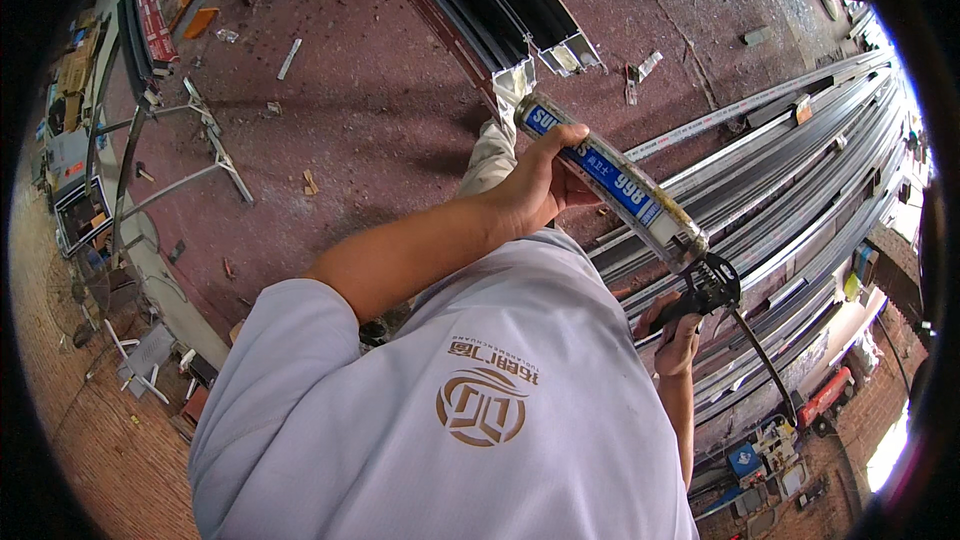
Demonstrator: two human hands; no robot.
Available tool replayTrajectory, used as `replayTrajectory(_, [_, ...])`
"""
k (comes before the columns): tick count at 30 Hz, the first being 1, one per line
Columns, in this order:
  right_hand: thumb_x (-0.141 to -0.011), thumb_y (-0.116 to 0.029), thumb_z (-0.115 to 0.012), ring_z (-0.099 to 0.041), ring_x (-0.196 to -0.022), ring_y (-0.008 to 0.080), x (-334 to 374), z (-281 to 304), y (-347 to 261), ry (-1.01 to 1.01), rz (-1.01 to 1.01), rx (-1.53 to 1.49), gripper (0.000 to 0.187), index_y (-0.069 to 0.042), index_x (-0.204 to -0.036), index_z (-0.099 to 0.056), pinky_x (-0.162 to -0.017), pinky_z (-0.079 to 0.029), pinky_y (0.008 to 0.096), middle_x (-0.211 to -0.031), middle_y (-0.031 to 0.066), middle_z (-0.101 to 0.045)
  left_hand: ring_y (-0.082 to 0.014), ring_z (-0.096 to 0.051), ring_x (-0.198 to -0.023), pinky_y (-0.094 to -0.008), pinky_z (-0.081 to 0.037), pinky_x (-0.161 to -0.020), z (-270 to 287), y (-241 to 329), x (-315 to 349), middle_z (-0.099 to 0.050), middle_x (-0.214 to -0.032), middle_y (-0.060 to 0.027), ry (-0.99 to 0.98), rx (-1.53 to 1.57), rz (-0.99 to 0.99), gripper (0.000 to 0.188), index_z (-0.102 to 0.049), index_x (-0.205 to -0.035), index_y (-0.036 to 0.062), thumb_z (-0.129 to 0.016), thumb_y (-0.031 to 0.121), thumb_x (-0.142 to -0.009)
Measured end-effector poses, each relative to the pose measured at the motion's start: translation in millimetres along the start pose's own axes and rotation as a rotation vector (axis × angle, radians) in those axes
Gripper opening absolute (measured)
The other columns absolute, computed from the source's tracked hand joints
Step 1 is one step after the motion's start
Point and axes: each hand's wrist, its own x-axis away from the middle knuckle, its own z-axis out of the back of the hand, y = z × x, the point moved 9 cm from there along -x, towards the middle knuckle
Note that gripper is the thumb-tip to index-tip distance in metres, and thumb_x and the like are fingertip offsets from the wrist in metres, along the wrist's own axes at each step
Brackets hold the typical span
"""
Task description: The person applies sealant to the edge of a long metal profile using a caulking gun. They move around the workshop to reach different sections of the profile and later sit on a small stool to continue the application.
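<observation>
A caulking gun (713, 285) with a blue-and-silver sealant tube (610, 178) in it is held aslant before my body. My left hand (535, 182) is closed round the tube near its front, its thumb lying on top. At the rear, my right hand (678, 342) grips the gun's black handle, partly hidden from view. A thin dark rod (765, 365) sticks out behind the gun. The tube's front end is close to the cut ends of black metal profiles (490, 5); I cannot tell whether they touch. Any nozzle is not visible.
Long metal profiles (780, 190) lie stacked along the right. Scraps litter the reddish floor (330, 30). A pale metal frame piece (215, 145) is at the left, with an orange object (198, 12) farther off. A blue-and-white machine (765, 455) stands at the lower right.
</observation>
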Motion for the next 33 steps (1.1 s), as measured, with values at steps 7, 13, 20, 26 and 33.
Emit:
replayTrajectory(7, [-0.089, -0.069, -0.05, -0.058, -0.056, 0.0183, 9, 16, 19, 0.021, -0.022, -0.073, 0.069, -0.001, -0.098, -0.054, -0.05, -0.046, 0.0299, -0.071, 0.0095, -0.059, -0.0237, -0.072, -0.088, -0.0414, -0.054, -0.093, 14, -27, -5, -0.072, -0.092, -0.0097, 0.0, 0.051, 0.07, 0.046, -0.065, -0.099, 0.0079, -0.062, 0.052, -0.085])
replayTrajectory(13, [-0.089, -0.068, -0.051, -0.058, -0.055, 0.0185, 13, 23, 31, 0.042, -0.058, -0.099, 0.069, 0.0, -0.1, -0.053, -0.049, -0.047, 0.0302, -0.071, 0.01, -0.059, -0.0207, -0.071, -0.086, -0.0387, -0.056, -0.089, 16, -36, -2, -0.073, -0.092, -0.0072, 0.01, 0.065, 0.1, 0.044, -0.067, -0.097, 0.0094, -0.062, 0.052, -0.086])
replayTrajectory(20, [-0.088, -0.072, -0.048, -0.058, -0.055, 0.0189, 11, 21, 23, 0.044, -0.107, -0.029, 0.073, 0.0, -0.097, -0.053, -0.049, -0.047, 0.0301, -0.073, 0.0097, -0.059, -0.0205, -0.071, -0.088, -0.0384, -0.055, -0.089, 21, -46, -6, -0.073, -0.093, -0.0073, -0.011, 0.096, 0.138, 0.045, -0.067, -0.099, 0.0093, -0.062, 0.052, -0.086])
replayTrajectory(26, [-0.089, -0.076, -0.04, -0.058, -0.072, 0.0184, 11, 16, 2, -0.109, -0.107, 0.239, 0.08, 0.001, -0.101, -0.058, -0.065, -0.047, 0.0326, -0.085, 0.0094, -0.062, -0.0206, -0.07, -0.089, -0.038, -0.056, -0.088, 20, -46, -5, -0.072, -0.094, -0.0071, -0.003, 0.13, 0.167, 0.043, -0.067, -0.1, 0.0088, -0.064, 0.049, -0.086])
replayTrajectory(33, [-0.091, -0.073, -0.041, -0.057, -0.086, 0.0177, 6, 4, -39, -0.082, -0.006, 0.221, 0.082, 0.003, -0.112, -0.063, -0.071, -0.047, 0.0325, -0.1, 0.0101, -0.064, -0.0206, -0.071, -0.086, -0.0378, -0.057, -0.087, -5, -36, -19, -0.072, -0.094, -0.0077, -0.087, 0.128, 0.155, 0.04, -0.067, -0.098, 0.0089, -0.064, 0.047, -0.087])
